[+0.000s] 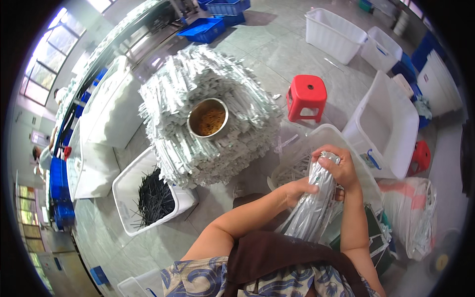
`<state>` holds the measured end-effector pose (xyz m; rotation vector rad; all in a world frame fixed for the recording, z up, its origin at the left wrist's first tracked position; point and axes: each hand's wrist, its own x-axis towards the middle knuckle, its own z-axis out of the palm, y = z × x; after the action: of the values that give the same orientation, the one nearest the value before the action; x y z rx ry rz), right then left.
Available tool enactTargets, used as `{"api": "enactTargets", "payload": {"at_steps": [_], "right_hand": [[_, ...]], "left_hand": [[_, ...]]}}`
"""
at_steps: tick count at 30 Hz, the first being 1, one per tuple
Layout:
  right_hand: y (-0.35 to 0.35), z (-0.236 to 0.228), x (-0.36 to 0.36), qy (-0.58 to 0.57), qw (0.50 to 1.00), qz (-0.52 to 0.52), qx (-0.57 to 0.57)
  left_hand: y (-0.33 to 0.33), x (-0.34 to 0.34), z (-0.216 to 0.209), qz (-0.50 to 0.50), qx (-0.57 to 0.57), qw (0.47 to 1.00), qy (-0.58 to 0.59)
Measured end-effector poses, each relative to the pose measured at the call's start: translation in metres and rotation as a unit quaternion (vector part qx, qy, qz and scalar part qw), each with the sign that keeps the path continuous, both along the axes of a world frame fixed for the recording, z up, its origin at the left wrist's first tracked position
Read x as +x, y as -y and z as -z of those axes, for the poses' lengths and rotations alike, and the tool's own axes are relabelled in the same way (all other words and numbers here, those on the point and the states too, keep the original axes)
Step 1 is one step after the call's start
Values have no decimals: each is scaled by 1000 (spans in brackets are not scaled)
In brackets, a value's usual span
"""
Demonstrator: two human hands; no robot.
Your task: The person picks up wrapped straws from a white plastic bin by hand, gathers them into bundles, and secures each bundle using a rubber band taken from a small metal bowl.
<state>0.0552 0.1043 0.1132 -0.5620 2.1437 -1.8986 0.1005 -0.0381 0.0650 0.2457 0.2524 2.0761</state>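
A bundle of long, thin silvery-white strips is held in front of me, slanting down toward my lap. My right hand wraps round its upper end, with the thumb across the top. Lower down, my left hand grips the side of the same bundle, its thumb lying along the strips. Behind them is a translucent white bin with loose pale strips in it. Ahead to the left rises a large stack of similar silvery bundles. On the stack rests a metal bowl of small tan loops resembling rubber bands.
Left of me, a white bin holds thin black strips. A red stool stands beyond the stack's right side. More white bins line the right, near a filled plastic sack. Blue crates lie far ahead.
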Motion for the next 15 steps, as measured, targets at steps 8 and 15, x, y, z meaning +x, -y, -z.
{"api": "enactTargets", "payload": {"at_steps": [8, 15], "right_hand": [[163, -52, -44, -154, 974, -158, -57], [285, 58, -102, -302, 903, -14, 304]], "left_hand": [[140, -19, -38, -223, -246, 931, -155], [324, -4, -16, -507, -236, 827, -56]]}}
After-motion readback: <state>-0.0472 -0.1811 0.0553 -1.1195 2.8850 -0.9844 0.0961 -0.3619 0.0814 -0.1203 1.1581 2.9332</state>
